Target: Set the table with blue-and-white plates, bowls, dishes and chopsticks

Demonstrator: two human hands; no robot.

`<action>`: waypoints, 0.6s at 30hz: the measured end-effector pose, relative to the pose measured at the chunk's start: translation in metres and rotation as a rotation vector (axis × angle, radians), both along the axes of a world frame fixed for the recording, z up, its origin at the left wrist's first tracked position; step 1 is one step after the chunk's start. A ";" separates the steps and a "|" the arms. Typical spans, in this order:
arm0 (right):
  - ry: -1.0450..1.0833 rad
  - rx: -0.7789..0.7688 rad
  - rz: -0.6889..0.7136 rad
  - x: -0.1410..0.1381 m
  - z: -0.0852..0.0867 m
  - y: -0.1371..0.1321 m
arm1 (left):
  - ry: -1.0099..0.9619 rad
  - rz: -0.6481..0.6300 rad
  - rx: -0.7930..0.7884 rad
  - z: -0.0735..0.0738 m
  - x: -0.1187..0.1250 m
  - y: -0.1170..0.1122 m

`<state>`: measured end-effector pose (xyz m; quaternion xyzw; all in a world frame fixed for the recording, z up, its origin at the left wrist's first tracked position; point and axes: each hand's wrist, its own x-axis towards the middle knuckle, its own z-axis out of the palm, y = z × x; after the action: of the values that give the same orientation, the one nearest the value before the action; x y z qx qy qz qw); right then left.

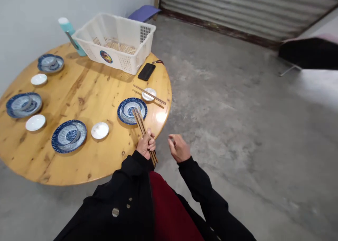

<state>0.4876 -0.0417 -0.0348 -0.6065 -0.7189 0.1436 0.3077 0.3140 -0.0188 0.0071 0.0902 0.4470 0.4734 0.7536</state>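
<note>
My left hand is closed around a bundle of wooden chopsticks at the table's near right edge. Their upper ends reach over a blue-patterned plate with a matching bowl on it. Over the floor, just right of the table, my right hand is loosely curled, and nothing shows in its fingers. Beyond the plate, a pair of chopsticks lies across a small white dish, with the ends sticking out on both sides.
The round wooden table bears several more plate-and-bowl sets, one nearby plate among them, and white dishes. At the back stand a white plastic basket and a turquoise flask. A black phone lies beside the basket.
</note>
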 end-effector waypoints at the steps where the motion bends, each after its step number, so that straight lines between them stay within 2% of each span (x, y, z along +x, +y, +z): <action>1: -0.035 0.014 0.009 0.008 0.002 0.029 | -0.005 0.008 0.002 -0.001 0.005 0.009; 5: -0.177 0.030 0.065 0.021 0.002 0.139 | -0.021 0.050 -0.002 -0.005 0.022 0.043; 8: -0.268 -0.041 0.103 0.013 -0.003 0.195 | -0.016 0.072 -0.010 -0.007 0.031 0.066; 12: -0.409 -0.241 0.128 -0.009 -0.006 0.231 | 0.009 0.126 -0.059 -0.010 0.039 0.092; 18: -0.541 -0.556 0.193 -0.028 -0.005 0.248 | 0.043 0.252 -0.090 -0.015 0.046 0.126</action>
<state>0.4597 0.2066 -0.0394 -0.6124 -0.7613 0.1961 -0.0834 0.3604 0.1072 -0.0079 0.0097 0.4916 0.5416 0.6818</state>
